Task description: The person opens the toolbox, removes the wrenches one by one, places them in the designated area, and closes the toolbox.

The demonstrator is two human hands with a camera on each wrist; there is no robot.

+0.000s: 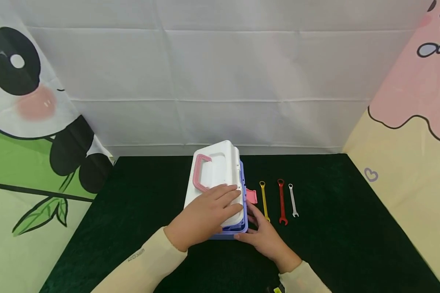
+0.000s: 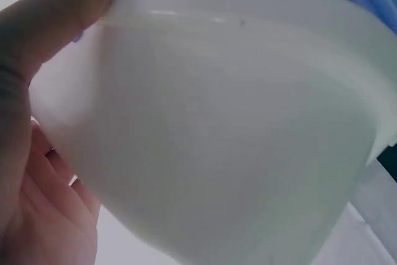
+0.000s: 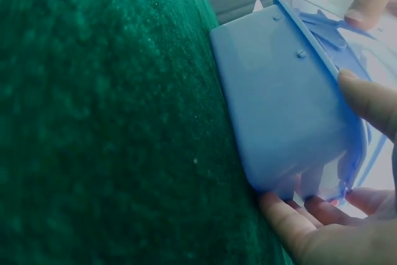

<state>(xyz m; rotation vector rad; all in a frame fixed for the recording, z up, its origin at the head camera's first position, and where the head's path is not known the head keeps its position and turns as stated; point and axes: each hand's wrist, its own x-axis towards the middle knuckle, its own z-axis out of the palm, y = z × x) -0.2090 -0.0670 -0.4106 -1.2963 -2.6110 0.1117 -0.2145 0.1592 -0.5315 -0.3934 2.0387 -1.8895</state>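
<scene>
A blue toolbox (image 1: 223, 236) with a white lid (image 1: 218, 162) stands on the dark green cloth. The lid is tilted over the box, and blue inner parts (image 1: 234, 226) show at its near end. My left hand (image 1: 208, 211) holds the lid, fingers across its top and thumb by its near edge. In the left wrist view the white lid fills most of the picture, between thumb (image 2: 68, 10) and fingers. My right hand (image 1: 262, 236) grips the box's near right corner, thumb at the front rim and fingers along the side wall. A pink latch (image 1: 251, 196) sticks out on the right side.
Right of the box lie a yellow wrench (image 1: 264, 201), a red wrench (image 1: 282, 202) and a silver wrench (image 1: 293, 200). A pink carrying handle (image 1: 196, 173) lies on the lid. White cloth (image 1: 223, 81) hangs behind the table, with printed cartoon cloths at both sides.
</scene>
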